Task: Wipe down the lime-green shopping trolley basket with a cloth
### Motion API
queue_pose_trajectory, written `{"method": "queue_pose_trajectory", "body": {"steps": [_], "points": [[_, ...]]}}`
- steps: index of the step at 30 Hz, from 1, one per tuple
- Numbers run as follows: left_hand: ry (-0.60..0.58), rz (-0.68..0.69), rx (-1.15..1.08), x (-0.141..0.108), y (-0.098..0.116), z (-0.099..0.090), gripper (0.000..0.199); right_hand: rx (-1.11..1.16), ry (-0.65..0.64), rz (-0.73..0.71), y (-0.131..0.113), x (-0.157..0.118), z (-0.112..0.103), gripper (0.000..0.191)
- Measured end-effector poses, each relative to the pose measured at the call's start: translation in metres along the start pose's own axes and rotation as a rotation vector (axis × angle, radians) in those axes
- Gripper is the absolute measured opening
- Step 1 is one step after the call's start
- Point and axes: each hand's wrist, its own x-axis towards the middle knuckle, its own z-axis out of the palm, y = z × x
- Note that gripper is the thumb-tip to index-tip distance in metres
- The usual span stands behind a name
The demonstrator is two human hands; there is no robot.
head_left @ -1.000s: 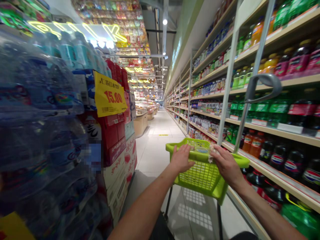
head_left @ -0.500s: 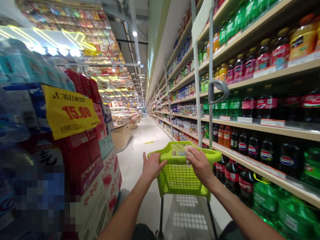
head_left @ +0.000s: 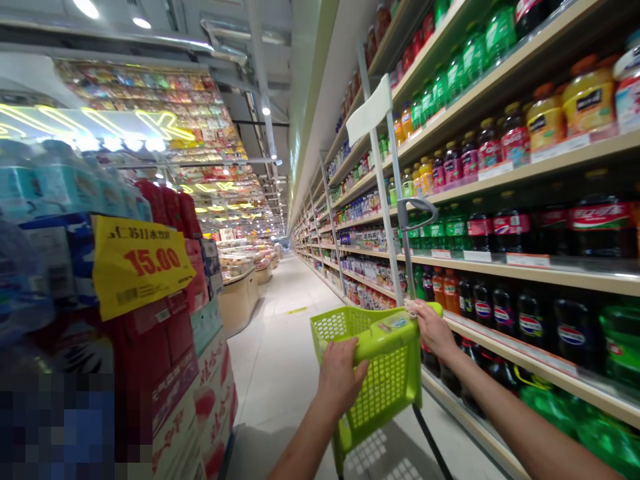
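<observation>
The bright green shopping cart stands in front of me, turned at an angle with its right end near the shelf. My left hand is wrapped over the left part of its handle. At the right end of the handle is my right hand, closed on a crumpled whitish cloth that touches the green plastic. Fingers hide most of the cloth. A small label shows on the handle between my hands.
Drink shelves run along the right. A grey pole with a loop and a white panel rises behind the cart. Stacked drink cartons with a yellow price sign stand left. Display bins line the aisle floor.
The cart has turned, its left side coming nearer to me. My right hand has slid with the cloth to the handle's right end. The pole and panel now lean. My view has tilted up.
</observation>
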Motion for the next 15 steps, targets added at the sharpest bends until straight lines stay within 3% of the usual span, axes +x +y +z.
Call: {"method": "queue_pose_trajectory", "body": {"steps": [2,5,8,10,12,15], "points": [[-0.001,-0.056,-0.117,0.0,-0.006,0.007,0.047,0.044,-0.028,-0.01,-0.01,0.002,-0.001,0.028],[0.0,-0.069,-0.21,0.0,-0.008,0.02,0.052,0.155,-0.092,-0.053,-0.053,-0.006,0.001,0.031],[0.025,-0.079,-0.164,-0.001,0.009,0.03,0.05,0.262,-0.188,-0.123,-0.101,-0.019,0.002,0.035],[0.02,-0.094,-0.127,-0.002,0.024,0.031,0.048,0.273,-0.226,-0.168,-0.117,-0.025,0.0,0.038],[-0.013,-0.06,-0.13,-0.003,0.032,0.029,0.05,0.24,-0.207,-0.156,-0.115,-0.027,-0.004,0.037],[-0.104,0.002,-0.163,-0.002,0.023,0.027,0.053,0.197,-0.16,-0.064,-0.085,-0.019,-0.013,0.033]]}}
